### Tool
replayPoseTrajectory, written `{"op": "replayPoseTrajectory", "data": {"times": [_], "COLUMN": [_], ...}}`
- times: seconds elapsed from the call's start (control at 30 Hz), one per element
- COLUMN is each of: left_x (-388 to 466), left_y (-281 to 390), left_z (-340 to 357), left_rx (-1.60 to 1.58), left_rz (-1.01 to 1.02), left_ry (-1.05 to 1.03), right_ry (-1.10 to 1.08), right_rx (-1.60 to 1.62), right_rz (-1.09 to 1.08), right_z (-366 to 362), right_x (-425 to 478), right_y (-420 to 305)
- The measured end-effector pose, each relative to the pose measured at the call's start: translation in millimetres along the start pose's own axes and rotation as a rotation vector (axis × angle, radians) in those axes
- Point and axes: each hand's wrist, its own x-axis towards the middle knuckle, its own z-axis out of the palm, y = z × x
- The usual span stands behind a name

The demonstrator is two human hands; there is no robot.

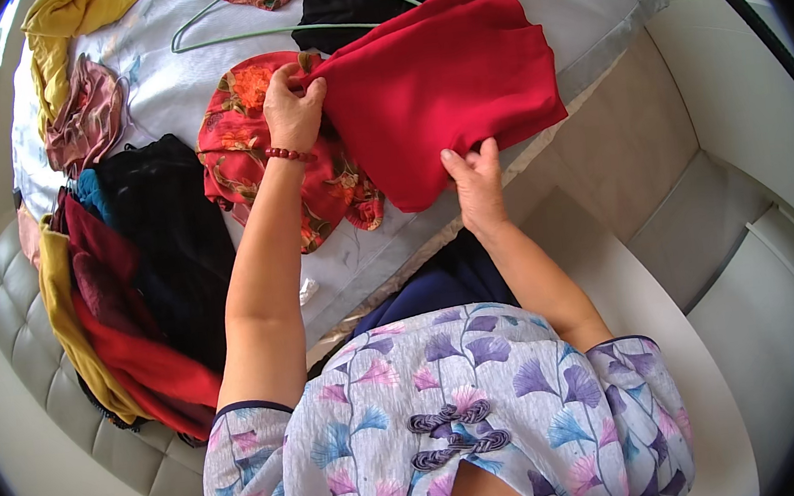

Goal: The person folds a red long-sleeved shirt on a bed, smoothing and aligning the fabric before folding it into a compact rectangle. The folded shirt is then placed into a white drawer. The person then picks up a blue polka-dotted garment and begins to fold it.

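A plain red cloth garment (439,86) is stretched between my two hands over the bed. My left hand (294,107), with a red bead bracelet at the wrist, pinches its upper left corner. Lower down, my right hand (478,181) grips the near edge, with the fingertips partly behind the fabric. Beneath my left hand and forearm lies a red floral garment (236,141) with orange flowers and a gathered cuff. Just beyond the red cloth rests a pale green clothes hanger (276,31), its right part overlapping a black garment (328,14).
A grey tufted headboard (24,320) bears a pile of clothes, including a black garment (160,249) and a red one (142,351). Pink (87,120) and yellow clothes (50,66) lie on the pale bedspread (152,92). A white rounded tabletop (632,311) stands to my right.
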Motion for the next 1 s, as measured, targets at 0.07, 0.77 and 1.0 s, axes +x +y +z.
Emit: {"op": "replayPoseTrajectory", "data": {"times": [0.07,0.77,1.0], "left_x": [2.2,-7.3,0.6], "left_y": [-4.3,58.5,65.2], "left_z": [-0.9,19.9,10.6], "left_rx": [0.000,0.764,0.616], "left_rz": [-0.057,0.335,0.250], "left_ry": [-0.031,-0.249,-0.378], "right_ry": [0.072,0.202,0.039], "right_rx": [0.023,0.123,-0.005], "right_rz": [0.085,-0.192,0.016], "right_z": [-5.0,-52.4,-57.9], "right_x": [-2.3,76.2,92.2], "right_y": [-12.1,-83.0,-127.5]}}
